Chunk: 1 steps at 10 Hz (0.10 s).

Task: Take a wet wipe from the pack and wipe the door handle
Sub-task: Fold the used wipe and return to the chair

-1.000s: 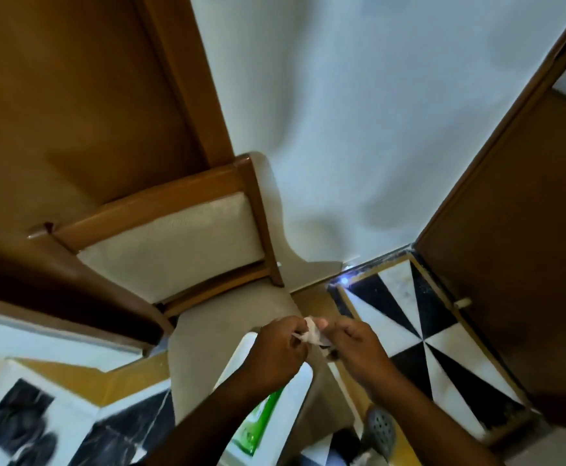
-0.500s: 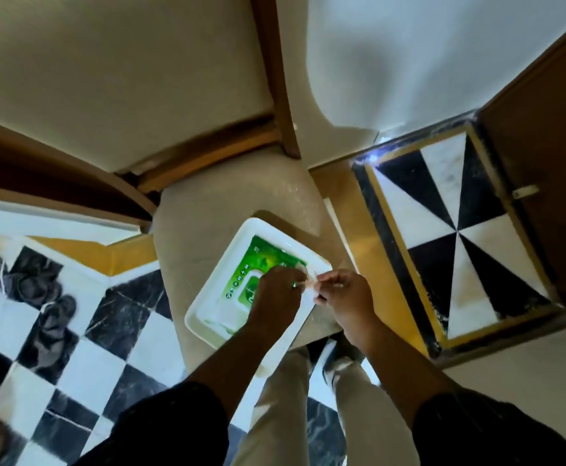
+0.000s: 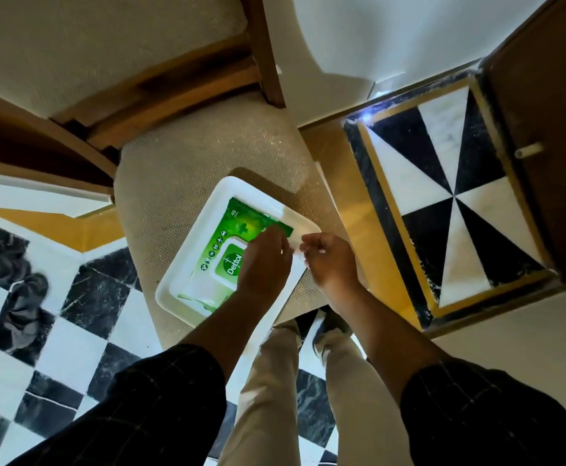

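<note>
A floor of black and white marble squares (image 3: 83, 297) spreads under a wooden chair with a beige woven seat (image 3: 180, 169), seen from above, and a pale wall rises behind the chair. Far to the left of the hands, a pair of dark sandals (image 3: 9, 280) lies on the squares.

On the seat rests a white tray (image 3: 180, 264), and inside it lies a green wet wipe pack (image 3: 227, 250) with a white flap bearing a green label. The pack's near end is hidden under the left forearm.

The left hand (image 3: 264, 260) hovers over the pack's right end, its fingers curled and narrowly pinched on a small white wet wipe (image 3: 295, 245). Just to its right, the right hand (image 3: 332, 260) is likewise curled, thumb and fingertips pinched on the other side of the same wipe, so the 2 hands meet above the tray's right rim. The wipe is mostly hidden between the fingertips, and whether it is clear of the pack cannot be told. Both forearms come from dark checked sleeves, and below the hands are beige trousers (image 3: 274, 381).

To the right of the right hand, the floor shows a gold-bordered panel of black and white triangles (image 3: 443, 203), and beyond it stands a brown wooden door (image 3: 550, 129). The door handle is out of sight.
</note>
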{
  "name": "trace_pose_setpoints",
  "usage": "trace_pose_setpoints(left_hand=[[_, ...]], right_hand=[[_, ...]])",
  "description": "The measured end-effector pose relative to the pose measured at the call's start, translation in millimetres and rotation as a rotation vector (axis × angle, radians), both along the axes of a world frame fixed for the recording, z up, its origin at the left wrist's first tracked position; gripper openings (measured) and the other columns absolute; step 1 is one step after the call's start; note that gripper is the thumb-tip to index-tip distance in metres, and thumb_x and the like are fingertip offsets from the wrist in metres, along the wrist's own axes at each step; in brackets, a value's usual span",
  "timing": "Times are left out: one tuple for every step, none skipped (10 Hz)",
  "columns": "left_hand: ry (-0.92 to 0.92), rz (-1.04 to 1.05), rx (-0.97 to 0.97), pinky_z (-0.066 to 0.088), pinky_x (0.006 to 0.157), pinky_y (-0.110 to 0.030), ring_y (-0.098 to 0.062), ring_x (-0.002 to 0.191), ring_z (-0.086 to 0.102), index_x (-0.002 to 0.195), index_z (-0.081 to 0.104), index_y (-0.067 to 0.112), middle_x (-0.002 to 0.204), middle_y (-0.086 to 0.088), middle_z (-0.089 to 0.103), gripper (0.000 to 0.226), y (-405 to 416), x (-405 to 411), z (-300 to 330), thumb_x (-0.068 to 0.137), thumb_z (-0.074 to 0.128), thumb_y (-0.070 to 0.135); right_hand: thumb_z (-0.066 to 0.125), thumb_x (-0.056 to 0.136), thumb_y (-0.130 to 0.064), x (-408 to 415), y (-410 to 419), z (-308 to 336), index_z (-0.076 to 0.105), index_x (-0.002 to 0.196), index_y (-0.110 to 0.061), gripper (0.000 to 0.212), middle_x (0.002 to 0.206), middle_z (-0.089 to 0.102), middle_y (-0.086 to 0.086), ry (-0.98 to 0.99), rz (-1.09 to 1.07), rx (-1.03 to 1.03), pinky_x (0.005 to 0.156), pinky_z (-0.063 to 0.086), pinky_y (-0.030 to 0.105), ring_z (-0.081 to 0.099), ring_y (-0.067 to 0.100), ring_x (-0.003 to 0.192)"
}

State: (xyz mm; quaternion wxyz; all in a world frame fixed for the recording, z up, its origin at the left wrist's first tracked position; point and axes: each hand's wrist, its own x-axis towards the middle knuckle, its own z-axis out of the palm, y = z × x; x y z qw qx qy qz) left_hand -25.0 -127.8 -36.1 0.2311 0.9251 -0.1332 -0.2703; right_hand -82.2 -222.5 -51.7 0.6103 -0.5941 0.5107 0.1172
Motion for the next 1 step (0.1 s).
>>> trace_pose_setpoints(left_hand=[[0.083,0.042,-0.047,0.054,0.074,-0.033,-0.028,0.086,0.067,0.100,0.048,0.017,0.090,-0.005,0.065,0.033,0.3,-0.1,5.6,0.082,0.074,0.009]], right_hand=[[0.055,0.094,-0.010,-7.0,-3.4,7.1,0.070,0.105,-0.016,0.019,0.106,0.061,-0.004,-0.002,-0.001,-0.078,0.080,0.043,0.017,0.054,0.013,0.098]])
